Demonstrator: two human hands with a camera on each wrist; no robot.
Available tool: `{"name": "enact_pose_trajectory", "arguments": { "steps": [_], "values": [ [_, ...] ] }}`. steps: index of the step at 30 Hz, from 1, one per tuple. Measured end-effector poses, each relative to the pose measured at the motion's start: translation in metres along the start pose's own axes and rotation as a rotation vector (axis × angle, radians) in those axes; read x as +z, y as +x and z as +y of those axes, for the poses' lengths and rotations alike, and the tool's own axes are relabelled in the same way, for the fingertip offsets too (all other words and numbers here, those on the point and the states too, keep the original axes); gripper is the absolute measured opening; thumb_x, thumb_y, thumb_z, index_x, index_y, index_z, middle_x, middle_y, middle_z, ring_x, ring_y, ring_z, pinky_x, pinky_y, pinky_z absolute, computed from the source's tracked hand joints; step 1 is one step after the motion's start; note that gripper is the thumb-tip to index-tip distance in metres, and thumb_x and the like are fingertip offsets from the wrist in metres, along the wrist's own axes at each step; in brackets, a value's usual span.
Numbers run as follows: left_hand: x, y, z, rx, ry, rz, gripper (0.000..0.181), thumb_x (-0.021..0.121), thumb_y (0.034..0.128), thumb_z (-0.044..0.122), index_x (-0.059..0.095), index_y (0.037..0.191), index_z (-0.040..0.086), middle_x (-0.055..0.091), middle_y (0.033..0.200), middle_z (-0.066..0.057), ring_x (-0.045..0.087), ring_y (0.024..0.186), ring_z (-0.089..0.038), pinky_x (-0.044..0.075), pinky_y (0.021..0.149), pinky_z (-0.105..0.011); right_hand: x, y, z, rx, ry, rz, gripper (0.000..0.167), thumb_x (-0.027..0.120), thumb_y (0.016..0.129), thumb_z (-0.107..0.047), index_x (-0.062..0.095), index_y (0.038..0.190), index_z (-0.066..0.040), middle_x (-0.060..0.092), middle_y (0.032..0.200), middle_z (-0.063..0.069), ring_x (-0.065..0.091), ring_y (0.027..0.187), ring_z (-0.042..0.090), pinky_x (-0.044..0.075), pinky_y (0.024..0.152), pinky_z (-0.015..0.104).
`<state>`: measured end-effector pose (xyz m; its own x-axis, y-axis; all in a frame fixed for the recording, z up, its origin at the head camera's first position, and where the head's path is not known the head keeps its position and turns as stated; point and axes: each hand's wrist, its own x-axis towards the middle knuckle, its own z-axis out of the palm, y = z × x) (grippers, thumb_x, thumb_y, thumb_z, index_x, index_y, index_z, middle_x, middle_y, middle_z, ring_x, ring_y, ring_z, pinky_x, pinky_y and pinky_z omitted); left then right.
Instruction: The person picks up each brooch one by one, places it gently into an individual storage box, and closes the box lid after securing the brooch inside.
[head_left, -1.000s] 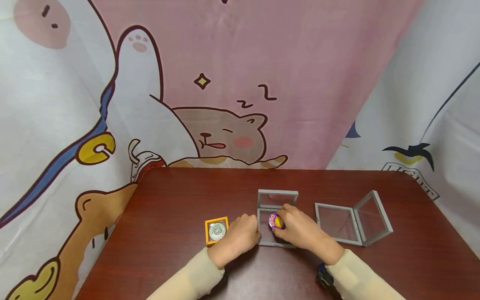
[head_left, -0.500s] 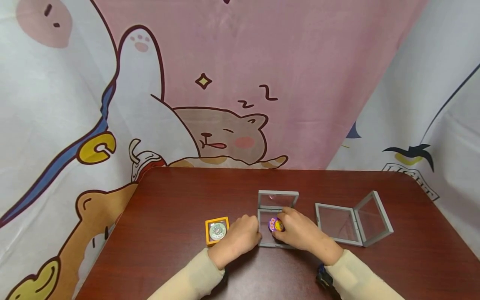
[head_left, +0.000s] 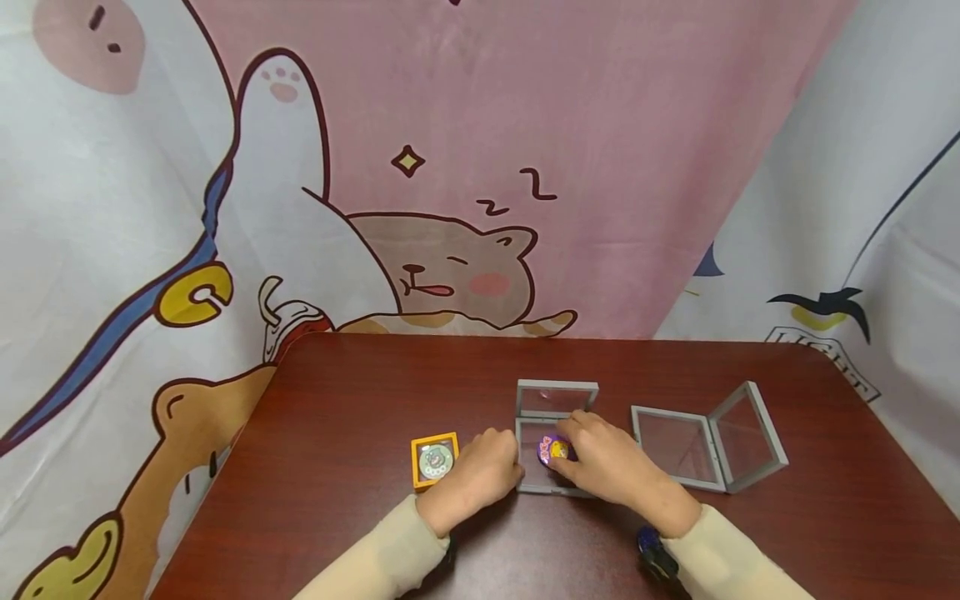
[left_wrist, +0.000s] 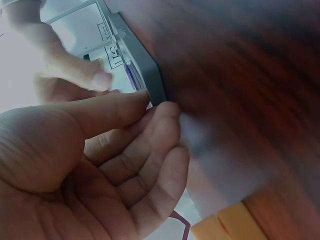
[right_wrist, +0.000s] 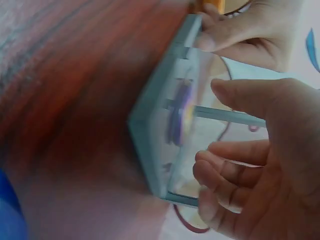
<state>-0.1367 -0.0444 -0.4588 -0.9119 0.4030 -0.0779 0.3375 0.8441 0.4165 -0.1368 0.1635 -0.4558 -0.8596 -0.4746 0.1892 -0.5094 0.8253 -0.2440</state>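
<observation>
In the head view, an open grey display frame (head_left: 557, 385) with clear panels lies mid-table, its lid raised at the back. My left hand (head_left: 480, 472) pinches its left edge between thumb and fingers, as the left wrist view also shows. A round purple badge (head_left: 546, 450) with a yellow figure lies within the frame's base. Over the base hovers my right hand (head_left: 611, 462), partly covering the badge from above. The right wrist view shows that hand (right_wrist: 250, 150) with thumb and fingers spread, apart from the badge (right_wrist: 180, 117).
Left of my left hand lies a small yellow frame (head_left: 415, 467) with a pale green round badge (head_left: 436, 461) inside. A second grey frame (head_left: 693, 483) stands open at the right, lid tilted up. A patterned curtain (head_left: 600, 167) hangs behind the table (head_left: 360, 400).
My right hand has released the badge and shifted slightly right. The badge sits in the frame's base. My left hand has stayed on the frame's edge.
</observation>
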Motion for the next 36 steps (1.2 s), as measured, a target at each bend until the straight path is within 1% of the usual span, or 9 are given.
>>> {"name": "enact_pose_trajectory", "arguments": {
  "steps": [4,8,11,14,19,22,25,31,36],
  "values": [
    [0.000,0.000,0.001,0.004,0.007,0.007,0.042,0.080,0.0881,0.013,0.054,0.055,0.014,0.050,0.056,0.004,0.045,0.053,-0.010,0.041,0.047,-0.033,-0.016,-0.004,-0.001,-0.111,-0.027,0.145,0.030,0.087,0.084,-0.025,0.077,0.105,-0.005,0.069,0.096,0.002,0.066,0.089,0.018,0.056,0.067,0.037],
    [-0.001,0.000,0.001,-0.002,-0.007,0.003,0.043,0.079,0.0883,0.011,0.053,0.054,0.014,0.048,0.055,0.004,0.042,0.053,-0.010,0.040,0.046,-0.032,-0.034,-0.005,0.001,-0.210,-0.004,0.277,0.023,0.085,0.084,-0.021,0.077,0.101,-0.007,0.070,0.094,0.000,0.063,0.085,0.015,0.055,0.064,0.034],
    [-0.001,0.000,0.001,-0.006,-0.017,0.000,0.045,0.079,0.0883,0.011,0.051,0.053,0.014,0.046,0.054,0.004,0.041,0.053,-0.010,0.039,0.046,-0.032,-0.044,-0.004,0.005,-0.240,0.019,0.357,0.023,0.083,0.085,-0.017,0.076,0.103,-0.006,0.069,0.096,0.002,0.062,0.085,0.015,0.054,0.062,0.034],
    [-0.002,0.000,0.001,-0.005,-0.015,0.005,0.046,0.079,0.0878,0.011,0.050,0.052,0.015,0.046,0.054,0.005,0.041,0.054,-0.010,0.039,0.047,-0.032,-0.051,-0.002,0.010,-0.223,0.024,0.416,0.029,0.083,0.084,-0.016,0.075,0.109,-0.003,0.068,0.105,0.005,0.065,0.094,0.020,0.056,0.066,0.040],
    [-0.001,0.000,0.000,-0.001,-0.027,0.000,0.049,0.079,0.0880,0.011,0.048,0.050,0.015,0.039,0.050,0.007,0.038,0.053,-0.010,0.038,0.046,-0.031,-0.052,-0.001,0.021,-0.137,0.027,0.419,0.046,0.083,0.087,-0.020,0.070,0.126,0.000,0.065,0.124,0.014,0.063,0.110,0.030,0.058,0.068,0.045],
    [0.000,0.000,0.000,0.002,-0.029,-0.001,0.049,0.079,0.0881,0.012,0.048,0.050,0.015,0.038,0.049,0.008,0.038,0.052,-0.010,0.038,0.047,-0.030,-0.050,-0.001,0.026,-0.098,0.036,0.395,0.055,0.082,0.089,-0.022,0.064,0.135,0.002,0.062,0.134,0.017,0.061,0.118,0.034,0.059,0.070,0.049],
    [0.000,0.000,0.000,0.003,-0.032,-0.001,0.050,0.079,0.0883,0.013,0.048,0.049,0.015,0.037,0.049,0.008,0.038,0.052,-0.009,0.038,0.047,-0.030,-0.046,-0.001,0.030,-0.065,0.045,0.358,0.059,0.081,0.090,-0.023,0.060,0.140,0.002,0.061,0.138,0.020,0.061,0.123,0.037,0.059,0.078,0.053],
    [0.000,0.001,-0.001,0.005,-0.040,-0.002,0.053,0.079,0.0880,0.012,0.046,0.048,0.016,0.032,0.047,0.010,0.037,0.051,-0.009,0.036,0.046,-0.029,-0.041,-0.002,0.034,-0.009,0.056,0.262,0.047,0.074,0.098,-0.020,0.063,0.139,0.001,0.065,0.136,0.021,0.062,0.125,0.040,0.053,0.095,0.058],
    [0.000,0.000,-0.002,0.014,-0.046,0.001,0.053,0.080,0.0884,0.013,0.047,0.047,0.016,0.034,0.046,0.010,0.037,0.051,-0.009,0.037,0.047,-0.028,-0.038,-0.001,0.036,-0.065,0.027,0.320,0.033,0.074,0.097,-0.009,0.071,0.128,0.000,0.072,0.123,0.016,0.070,0.112,0.035,0.056,0.088,0.054]
  ]
}}
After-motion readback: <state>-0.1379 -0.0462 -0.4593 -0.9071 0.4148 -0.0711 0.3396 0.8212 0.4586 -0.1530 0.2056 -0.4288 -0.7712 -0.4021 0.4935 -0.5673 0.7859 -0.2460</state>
